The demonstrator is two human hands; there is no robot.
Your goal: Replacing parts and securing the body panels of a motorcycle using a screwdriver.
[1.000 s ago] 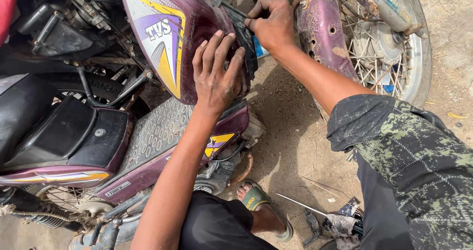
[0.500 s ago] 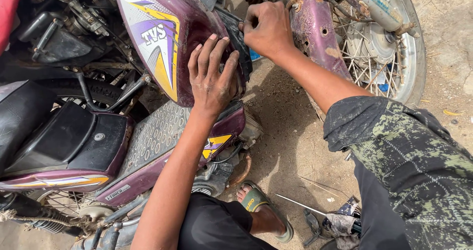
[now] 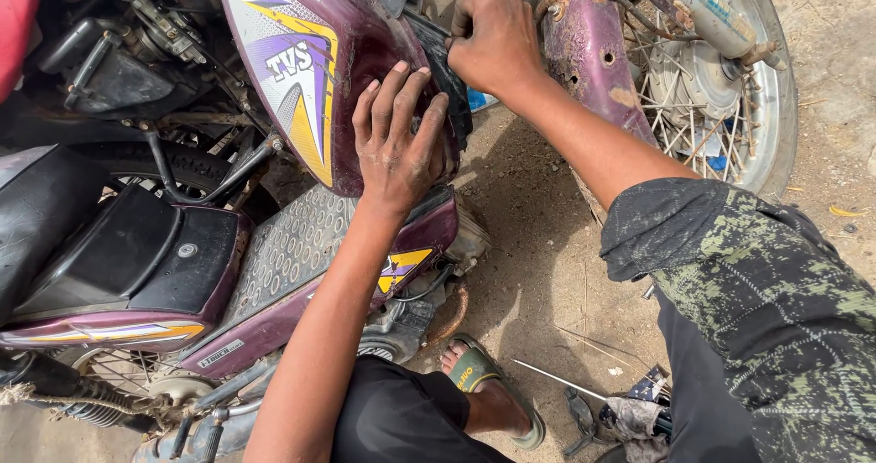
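The left hand [image 3: 399, 144] lies flat, fingers spread, on the purple panel [image 3: 310, 71], while the right hand [image 3: 493, 39] is clenched on its black edge [image 3: 447, 71].

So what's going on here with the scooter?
A person crouches over a purple scooter, working on its purple front body panel. The left hand lies flat, fingers spread, against the panel's edge, while the right hand has its grip closed on the black trim along that edge. The front wheel stands just behind on the dirt ground. A sandalled foot and some small tools show below.
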